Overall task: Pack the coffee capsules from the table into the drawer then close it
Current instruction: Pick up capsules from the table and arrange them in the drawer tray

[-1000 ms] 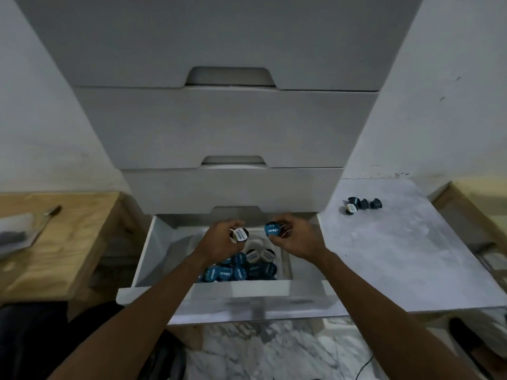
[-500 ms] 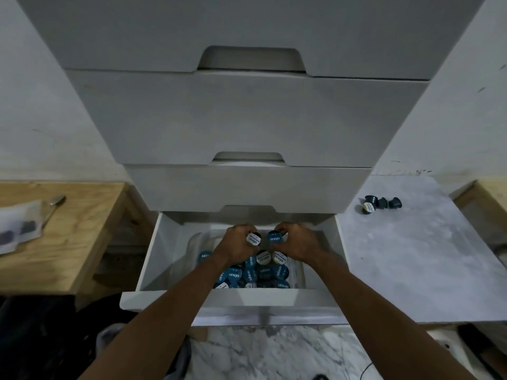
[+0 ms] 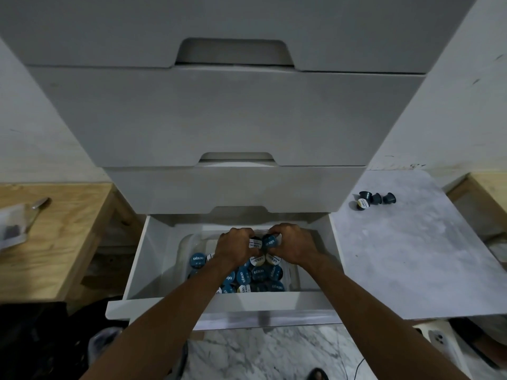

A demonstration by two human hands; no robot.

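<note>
Blue and white foil lids top the coffee capsules (image 3: 258,275), each printed with a small logo, over dark teal cup-shaped bodies. Most of them lie heaped in a clear plastic tub (image 3: 183,250) that sits inside the open white drawer (image 3: 137,259) — the lowest of the stack, pulled out under the closed drawer fronts (image 3: 227,119) above. The heap fills the near part of the tub, lids facing up or tilted, and one blue-lidded capsule lies a little apart on its left.

A small cluster of capsules (image 3: 375,200) is on the grey marbled table (image 3: 411,256) to the right of the drawer, near the wall; one shows a pale lid and the others lie on their sides.

Both hands are over the tub, knuckles up and fingers curled. The left hand (image 3: 233,248) pinches a white-lidded capsule (image 3: 254,244); the right hand (image 3: 295,246) pinches a blue-lidded capsule (image 3: 269,241) — the two capsules are just beside each other, above the heap.
</note>
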